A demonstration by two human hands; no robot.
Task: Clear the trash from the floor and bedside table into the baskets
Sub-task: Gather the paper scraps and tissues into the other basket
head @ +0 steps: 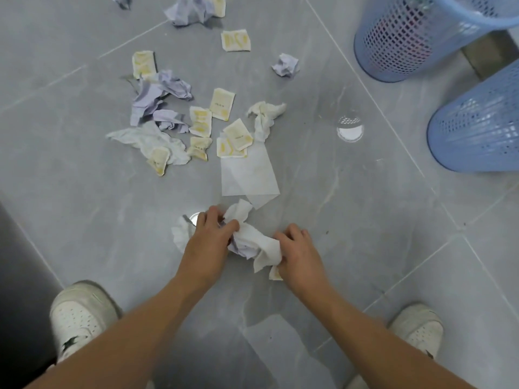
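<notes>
Low over the grey tile floor, my left hand [209, 240] and my right hand [299, 252] both grip one bunch of crumpled white tissue [259, 244] with some purple paper inside it. Beyond the hands lies a flat white tissue sheet [247, 175]. Farther out are scattered yellow-and-white sachets [222, 103], crumpled purple papers [160, 99] and more white tissue wads [264, 116]. Two blue mesh baskets stand at the right: the far basket [398, 43] holds some trash, the near basket [477, 127] is partly cut off by the frame edge.
My two white shoes [81, 315] [418, 327] stand either side of my arms. A dark piece of furniture [19, 290] borders the left edge. Another purple wad [286, 66] and a purple-and-sachet heap [193, 9] lie farther away. A bright light reflection [349, 130] shows on the tiles.
</notes>
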